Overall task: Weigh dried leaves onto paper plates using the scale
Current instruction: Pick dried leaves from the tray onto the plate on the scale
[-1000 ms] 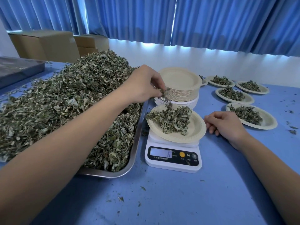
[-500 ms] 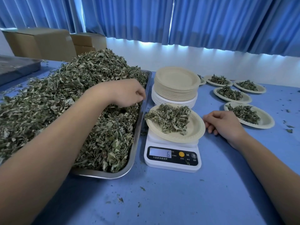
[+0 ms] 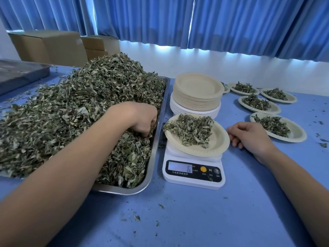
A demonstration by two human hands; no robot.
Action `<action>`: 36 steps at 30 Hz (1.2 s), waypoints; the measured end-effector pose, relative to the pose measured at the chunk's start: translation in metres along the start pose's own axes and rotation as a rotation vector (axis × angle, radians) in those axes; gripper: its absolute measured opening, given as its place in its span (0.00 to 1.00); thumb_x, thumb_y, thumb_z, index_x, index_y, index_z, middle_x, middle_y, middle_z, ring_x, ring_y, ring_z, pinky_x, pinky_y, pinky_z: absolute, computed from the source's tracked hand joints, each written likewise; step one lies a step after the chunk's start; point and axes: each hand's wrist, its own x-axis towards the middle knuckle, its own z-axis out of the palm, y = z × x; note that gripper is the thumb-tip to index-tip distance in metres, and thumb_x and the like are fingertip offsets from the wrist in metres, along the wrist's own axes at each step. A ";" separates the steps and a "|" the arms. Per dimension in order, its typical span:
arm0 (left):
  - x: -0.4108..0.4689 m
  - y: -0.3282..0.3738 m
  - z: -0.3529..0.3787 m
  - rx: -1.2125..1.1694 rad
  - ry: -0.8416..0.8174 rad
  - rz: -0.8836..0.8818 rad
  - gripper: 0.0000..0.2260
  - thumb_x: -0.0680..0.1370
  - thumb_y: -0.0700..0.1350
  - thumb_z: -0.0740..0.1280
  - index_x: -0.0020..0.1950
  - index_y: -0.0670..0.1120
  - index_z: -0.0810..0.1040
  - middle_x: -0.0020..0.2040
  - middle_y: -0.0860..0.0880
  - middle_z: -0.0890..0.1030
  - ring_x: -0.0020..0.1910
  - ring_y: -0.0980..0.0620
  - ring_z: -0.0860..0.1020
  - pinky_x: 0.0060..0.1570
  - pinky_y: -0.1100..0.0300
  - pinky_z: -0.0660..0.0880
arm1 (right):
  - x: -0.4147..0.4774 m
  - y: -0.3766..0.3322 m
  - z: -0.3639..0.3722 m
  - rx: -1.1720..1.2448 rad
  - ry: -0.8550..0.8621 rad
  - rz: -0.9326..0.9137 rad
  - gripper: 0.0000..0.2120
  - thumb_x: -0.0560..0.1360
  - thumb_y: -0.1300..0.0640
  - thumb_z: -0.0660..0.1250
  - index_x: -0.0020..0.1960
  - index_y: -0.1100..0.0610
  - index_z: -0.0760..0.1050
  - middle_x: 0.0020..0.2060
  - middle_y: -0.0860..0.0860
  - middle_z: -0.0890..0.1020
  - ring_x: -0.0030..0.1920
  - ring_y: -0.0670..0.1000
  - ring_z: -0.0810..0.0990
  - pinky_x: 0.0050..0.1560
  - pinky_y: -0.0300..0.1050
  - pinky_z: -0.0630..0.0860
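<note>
A white digital scale (image 3: 194, 173) reads 6 and carries a paper plate (image 3: 218, 139) with a heap of dried leaves (image 3: 191, 131). To its left a metal tray (image 3: 156, 139) holds a large mound of dried leaves (image 3: 74, 111). My left hand (image 3: 140, 118) is down in that mound near the tray's right wall, fingers curled into the leaves; the fingertips are hidden. My right hand (image 3: 249, 136) rests on the blue table just right of the plate, fingers loosely curled, holding nothing.
A stack of unused paper plates (image 3: 196, 93) stands behind the scale. Several filled plates (image 3: 277, 126) lie at the right rear. Cardboard boxes (image 3: 51, 47) and a dark tray (image 3: 19, 73) sit at the back left. Leaf crumbs dot the table (image 3: 178, 220).
My left hand left the plate on the scale, moved left and dropped into the leaf mound in the tray. The right hand and the scale reading stayed the same.
</note>
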 end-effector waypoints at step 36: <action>0.003 0.018 -0.006 -0.120 0.415 -0.245 0.10 0.80 0.37 0.59 0.39 0.43 0.71 0.38 0.45 0.76 0.35 0.45 0.76 0.41 0.50 0.75 | -0.017 -0.033 -0.005 0.240 -0.423 0.174 0.14 0.80 0.54 0.70 0.37 0.56 0.84 0.34 0.60 0.82 0.28 0.51 0.80 0.23 0.37 0.70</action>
